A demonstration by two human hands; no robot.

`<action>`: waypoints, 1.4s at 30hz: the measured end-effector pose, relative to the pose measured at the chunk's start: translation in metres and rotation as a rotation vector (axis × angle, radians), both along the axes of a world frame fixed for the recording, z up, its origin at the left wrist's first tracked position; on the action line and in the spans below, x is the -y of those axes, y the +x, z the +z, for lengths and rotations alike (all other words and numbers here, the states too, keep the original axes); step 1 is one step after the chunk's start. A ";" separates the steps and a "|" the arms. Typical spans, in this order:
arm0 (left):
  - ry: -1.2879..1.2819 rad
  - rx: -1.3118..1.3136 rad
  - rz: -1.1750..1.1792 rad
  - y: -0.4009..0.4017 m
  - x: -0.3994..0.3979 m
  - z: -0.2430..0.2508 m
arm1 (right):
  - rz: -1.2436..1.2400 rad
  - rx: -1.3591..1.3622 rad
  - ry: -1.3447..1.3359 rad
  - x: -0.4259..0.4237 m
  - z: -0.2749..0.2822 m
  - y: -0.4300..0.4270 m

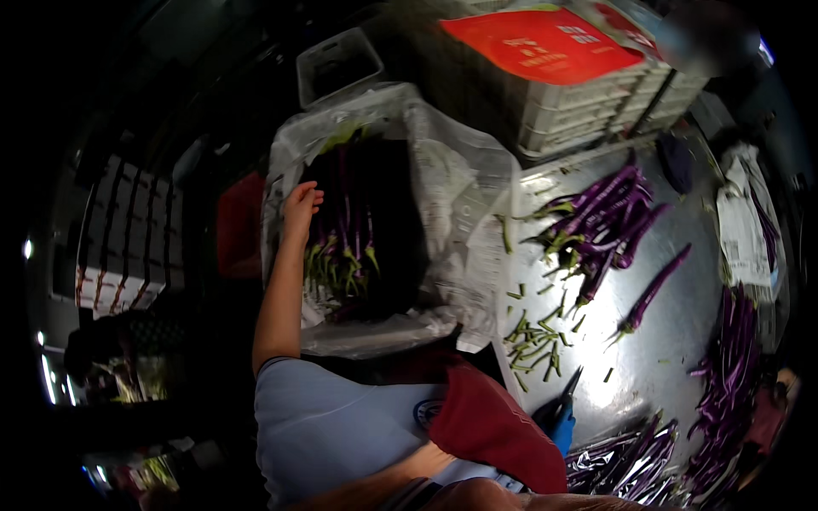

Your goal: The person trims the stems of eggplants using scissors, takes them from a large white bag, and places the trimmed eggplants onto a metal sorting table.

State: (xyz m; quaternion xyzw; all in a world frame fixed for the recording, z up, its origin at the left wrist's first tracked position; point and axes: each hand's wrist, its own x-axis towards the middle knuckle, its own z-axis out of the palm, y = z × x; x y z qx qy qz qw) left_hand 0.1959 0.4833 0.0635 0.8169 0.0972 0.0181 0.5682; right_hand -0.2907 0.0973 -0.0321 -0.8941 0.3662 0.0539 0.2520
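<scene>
My bare left hand [305, 199] is over the left side of a plastic-lined crate [409, 105], its fingers loosely bent and no object visible in them. Beside and below it, long purple eggplants [345, 220] lie in the crate, green stems towards me. My right forearm enters a dark red sleeve; at its end, my right hand [563, 429] in a blue glove holds a dark, pointed cutting tool [575, 383] over the metal table [629, 370]. More eggplants [604, 207] are piled on the table. Cut green stem ends [537, 342] lie scattered, and one eggplant [655, 294] lies apart.
Stacked white crates [575, 115] under a red sheet [543, 45] stand beyond the table. Eggplants in clear film [626, 453] lie at the near edge, with a long pile [728, 377] at right beside another person's dark red sleeve [763, 418]. A red container [239, 223] stands left.
</scene>
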 end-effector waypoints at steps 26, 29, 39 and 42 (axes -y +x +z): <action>1.200 -0.324 -0.090 0.043 -0.003 -0.147 | -0.638 0.696 0.000 0.198 -0.011 0.135; 1.189 -0.325 -0.074 0.043 -0.009 -0.146 | -0.657 0.487 -0.117 0.188 -0.017 0.174; 1.243 -0.293 -0.048 0.043 -0.012 -0.154 | -0.486 1.619 2.160 0.113 0.011 0.137; 1.248 -0.297 -0.063 0.047 -0.012 -0.158 | -0.449 1.684 2.288 0.091 0.002 0.121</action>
